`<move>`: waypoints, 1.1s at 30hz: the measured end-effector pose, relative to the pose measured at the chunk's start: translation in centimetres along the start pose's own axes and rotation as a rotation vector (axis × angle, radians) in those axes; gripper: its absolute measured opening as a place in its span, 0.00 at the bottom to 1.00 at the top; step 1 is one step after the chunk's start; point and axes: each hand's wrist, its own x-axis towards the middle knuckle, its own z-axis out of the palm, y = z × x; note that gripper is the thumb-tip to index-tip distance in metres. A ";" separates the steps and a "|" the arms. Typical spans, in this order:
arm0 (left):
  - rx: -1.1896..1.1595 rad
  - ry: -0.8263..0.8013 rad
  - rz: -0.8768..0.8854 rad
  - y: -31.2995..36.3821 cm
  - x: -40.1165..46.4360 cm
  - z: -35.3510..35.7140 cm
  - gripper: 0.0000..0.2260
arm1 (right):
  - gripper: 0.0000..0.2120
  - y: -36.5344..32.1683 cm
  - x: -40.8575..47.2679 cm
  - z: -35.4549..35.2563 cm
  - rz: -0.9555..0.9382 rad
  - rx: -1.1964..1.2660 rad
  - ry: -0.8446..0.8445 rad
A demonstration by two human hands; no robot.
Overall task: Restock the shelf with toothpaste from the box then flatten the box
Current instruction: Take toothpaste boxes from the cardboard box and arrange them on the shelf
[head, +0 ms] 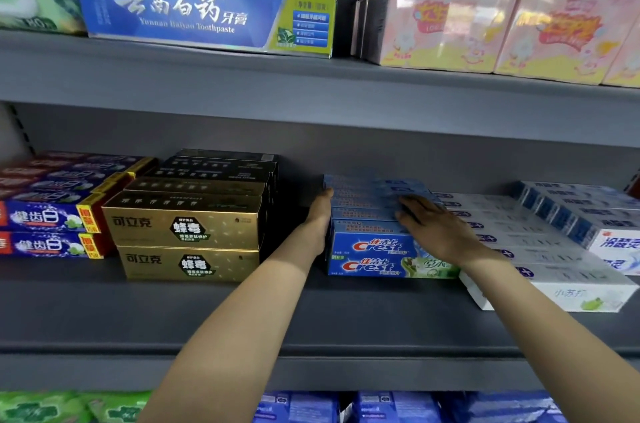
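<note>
Right of centre in the frame, a two-high stack of blue Crest toothpaste boxes (377,249) sits on the grey middle shelf (207,311), its front set back from the shelf lip. The left hand (320,218) presses flat against the stack's left end, fingers straight; the right hand (429,221) lies spread on top, holding nothing. A dark gap separates the stack from the gold boxes (187,232) to the left. White boxes (540,249) touch its right side. Bare shelf lies in front.
</note>
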 end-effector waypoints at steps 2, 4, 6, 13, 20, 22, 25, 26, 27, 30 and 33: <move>-0.032 0.004 0.001 0.0 0.0 0.3 0.15 | 0.24 0.4 0.5 0.2 0.007 0.009 -0.008; -0.055 0.009 -0.001 0.1 0.2 0.6 0.15 | 0.24 0.5 0.9 0.4 0.023 0.019 -0.006; -0.079 0.013 -0.010 0.0 0.3 0.6 0.16 | 0.25 0.4 1.0 0.7 0.039 0.004 0.009; 0.012 -0.049 0.118 0.5 -1.2 0.0 0.18 | 0.36 -0.7 -0.3 0.6 0.005 0.083 0.159; 0.332 -0.048 0.295 -0.4 -2.3 0.7 0.22 | 0.43 -2.4 -2.5 0.1 -0.131 -0.005 0.026; 0.381 -0.020 0.312 -0.3 -2.4 0.7 0.20 | 0.45 -2.2 -2.1 0.2 -0.131 -0.034 0.040; 0.425 -0.013 0.318 0.1 -2.9 0.3 0.18 | 0.46 -2.5 -2.0 0.1 -0.134 -0.032 0.048; 0.455 -0.008 0.320 0.2 -3.2 0.2 0.19 | 0.46 -2.5 -2.0 0.1 -0.131 -0.033 0.039; 0.506 0.006 0.332 0.4 -3.7 0.3 0.21 | 0.46 -2.5 -2.1 0.0 -0.123 -0.033 0.031; 0.687 0.084 0.424 0.4 -5.2 0.3 0.20 | 0.46 -2.8 -2.2 -0.2 -0.096 -0.037 0.025; 0.850 0.134 0.545 0.6 -7.3 0.4 0.15 | 0.45 -3.6 -2.8 0.1 -0.048 -0.061 0.053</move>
